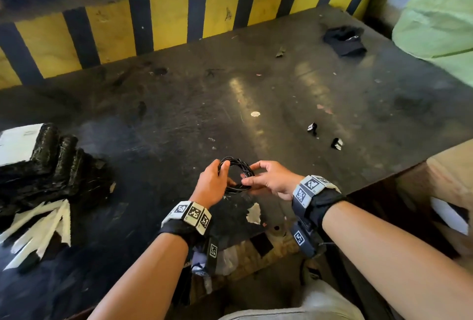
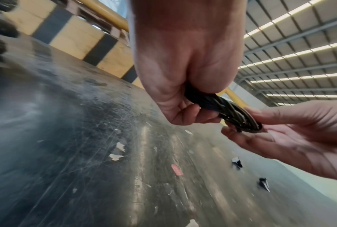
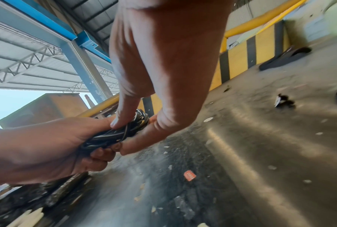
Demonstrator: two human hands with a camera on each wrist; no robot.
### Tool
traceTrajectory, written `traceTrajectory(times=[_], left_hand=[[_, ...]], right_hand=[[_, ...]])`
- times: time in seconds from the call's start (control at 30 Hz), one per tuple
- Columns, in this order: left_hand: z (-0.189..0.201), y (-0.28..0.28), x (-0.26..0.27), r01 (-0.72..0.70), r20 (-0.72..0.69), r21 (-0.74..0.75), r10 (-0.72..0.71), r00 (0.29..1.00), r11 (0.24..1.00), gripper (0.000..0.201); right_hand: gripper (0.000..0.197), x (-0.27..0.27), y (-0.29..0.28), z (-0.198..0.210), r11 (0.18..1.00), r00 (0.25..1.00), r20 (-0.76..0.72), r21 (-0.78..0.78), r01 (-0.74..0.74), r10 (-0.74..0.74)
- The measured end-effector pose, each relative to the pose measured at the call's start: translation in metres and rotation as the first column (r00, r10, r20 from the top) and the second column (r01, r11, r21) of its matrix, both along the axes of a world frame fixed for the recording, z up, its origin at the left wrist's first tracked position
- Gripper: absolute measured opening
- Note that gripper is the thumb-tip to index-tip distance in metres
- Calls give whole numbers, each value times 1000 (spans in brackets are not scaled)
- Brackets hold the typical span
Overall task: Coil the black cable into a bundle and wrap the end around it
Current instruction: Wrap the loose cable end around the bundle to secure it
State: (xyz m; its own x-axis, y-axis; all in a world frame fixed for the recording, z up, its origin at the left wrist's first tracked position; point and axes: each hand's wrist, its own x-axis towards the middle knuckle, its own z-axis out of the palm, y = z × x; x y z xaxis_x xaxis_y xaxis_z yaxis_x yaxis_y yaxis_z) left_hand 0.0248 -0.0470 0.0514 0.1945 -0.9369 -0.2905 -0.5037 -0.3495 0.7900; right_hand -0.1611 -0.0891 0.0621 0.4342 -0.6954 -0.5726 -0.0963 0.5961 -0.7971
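The black cable (image 1: 239, 166) (image 2: 228, 109) (image 3: 115, 135) is wound into a small ring of several loops, held just above the dark table (image 1: 179, 114). My left hand (image 1: 213, 182) (image 2: 183, 86) grips the ring's left side, fingers curled round the strands. My right hand (image 1: 268, 177) (image 3: 144, 127) pinches the ring's right side between thumb and fingers (image 2: 261, 122). The cable's loose end is not visible among the strands.
A stack of black sheets with white paper (image 1: 43, 166) lies at the left. Two small black-and-white scraps (image 1: 312, 128) (image 1: 336, 143) sit right of centre. A black cloth (image 1: 344, 40) lies far right, by a green bag (image 1: 440, 17). A yellow-and-black striped wall (image 1: 166, 17) borders the back.
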Motion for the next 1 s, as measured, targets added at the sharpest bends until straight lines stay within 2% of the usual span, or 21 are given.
traceTrajectory(times=[0.07, 0.17, 0.27, 0.33, 0.4, 0.53, 0.67, 0.83, 1.0], left_hand=[[2, -7, -10, 75, 51, 4, -76, 996, 997, 36], [5, -26, -31, 140, 41, 19, -140, 989, 990, 34], [11, -53, -55, 187, 38, 30, -188, 981, 982, 34], [14, -71, -71, 209, 29, 47, -210, 977, 977, 34], [16, -93, -90, 222, 58, 54, -225, 973, 974, 35], [12, -134, -126, 225, 122, 31, -227, 966, 974, 42], [-1, -163, -152, 203, 120, 58, -209, 970, 977, 40], [-16, -179, -168, 192, 119, 78, -200, 972, 978, 36], [-33, -185, -171, 158, 121, 114, -172, 978, 981, 36]], right_hand=[[50, -13, 0, 2, 1000, 999, -49, -20, -19, 18], [42, -39, -10, 12, 998, 993, -118, -61, 7, -15], [36, -78, -43, 15, 989, 954, -290, -144, 40, -81], [25, -110, -71, 12, 972, 887, -452, -232, -18, -92], [20, -144, -101, 7, 944, 784, -614, -306, -127, -93], [12, -196, -158, -6, 885, 600, -790, -362, -294, -124], [17, -223, -208, -24, 828, 542, -832, -382, -411, -115], [18, -220, -256, -48, 729, 502, -865, -350, -588, -10], [25, -200, -282, -79, 668, 523, -852, -385, -636, 7]])
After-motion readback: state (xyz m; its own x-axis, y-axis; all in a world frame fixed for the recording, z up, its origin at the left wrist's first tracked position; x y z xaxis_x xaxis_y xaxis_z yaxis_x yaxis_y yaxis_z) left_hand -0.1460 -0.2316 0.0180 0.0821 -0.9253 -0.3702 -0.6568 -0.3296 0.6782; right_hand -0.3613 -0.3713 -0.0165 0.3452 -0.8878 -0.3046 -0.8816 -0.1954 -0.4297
